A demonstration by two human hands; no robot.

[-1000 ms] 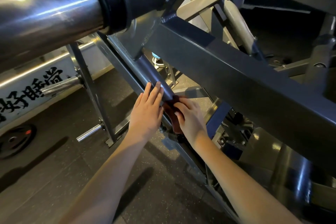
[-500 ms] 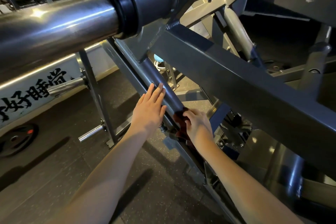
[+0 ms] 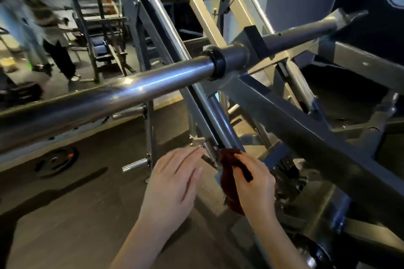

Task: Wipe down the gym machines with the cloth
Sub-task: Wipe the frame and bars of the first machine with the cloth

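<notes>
A dark red cloth (image 3: 228, 179) is bunched against the lower end of a slanted grey steel rail (image 3: 220, 124) of the gym machine. My right hand (image 3: 253, 183) grips the cloth, fingers curled round it, pressing it to the rail's base. My left hand (image 3: 175, 179) lies just left of it with straight fingers, the tips near a small metal bracket (image 3: 202, 143) on the rail. A thick chrome bar (image 3: 122, 91) with a black collar (image 3: 217, 65) crosses above both hands.
Heavy grey frame beams (image 3: 306, 137) run to the right. A short chrome peg (image 3: 135, 165) and an upright post (image 3: 149, 129) stand left of my hands. A weight plate (image 3: 56, 160) lies on the dark floor. A person (image 3: 56, 50) stands at the far left by other racks.
The view has lifted, showing more of the gym. Both hands have slid down the slanted rail to its lower end, the right hand carrying the cloth with it.
</notes>
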